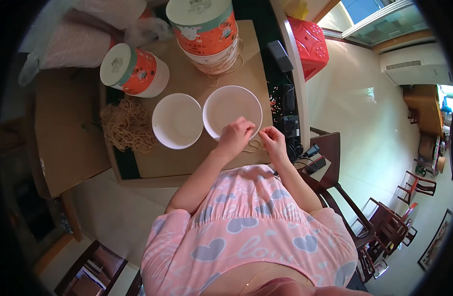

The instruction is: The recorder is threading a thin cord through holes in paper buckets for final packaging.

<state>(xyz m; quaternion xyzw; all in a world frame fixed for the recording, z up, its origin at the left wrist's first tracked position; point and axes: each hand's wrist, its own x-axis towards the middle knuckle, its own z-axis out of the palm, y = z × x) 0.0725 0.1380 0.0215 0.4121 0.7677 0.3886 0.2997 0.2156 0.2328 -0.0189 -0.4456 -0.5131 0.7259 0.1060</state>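
Observation:
Both hands meet at the near right rim of a white-lined paper bucket (232, 107). My left hand (235, 134) is closed in a pinch at the rim, its fingertips on a thin beige cord (256, 145). Close beside it, my right hand (274, 142) pinches the same cord, which loops down below the fingers onto the cardboard. Where the cord meets the bucket wall is too small to make out. A second white-lined bucket (177, 121) stands open on the left, touching or nearly touching the first.
A tangled heap of beige cords (128, 126) lies at the left. Behind stand a tall stack of orange-and-green buckets (206, 37) and a shorter stack (137, 74). Cardboard (162, 165) covers the table. Black adapters (290, 126) line its right edge; a dark chair (330, 158) is beyond.

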